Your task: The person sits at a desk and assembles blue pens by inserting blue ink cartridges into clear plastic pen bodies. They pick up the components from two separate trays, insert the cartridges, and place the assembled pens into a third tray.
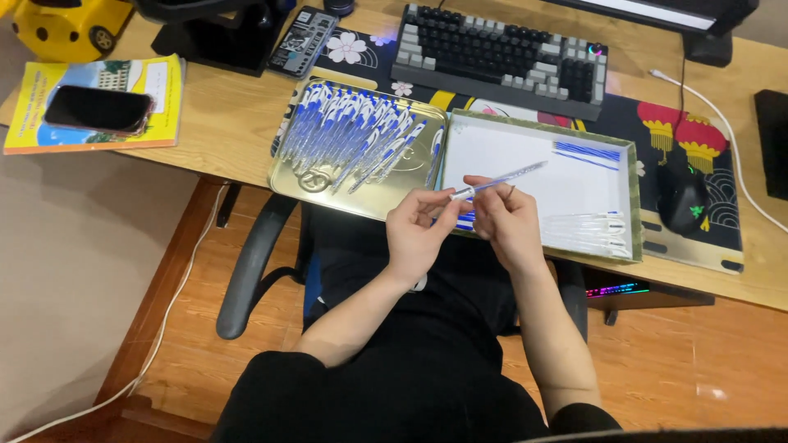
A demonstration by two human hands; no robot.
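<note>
Centre of frame: both hands pinch one clear pen (498,180). Left hand (419,234) grips its lower-left tip; right hand (502,220) holds the barrel just beside. Long axis rises toward upper right, over the white tray (525,131) on the bench (230,123).

Both hands hang over the desk's near edge, where open air above the lap leaves free passage. Ahead, the gold tin tray (361,201) packed with pens and the white-lined box (525,168) fill the front strip. Beyond them the keyboard (501,51) blocks the way, and the mouse (681,199) crowds the right.
</note>
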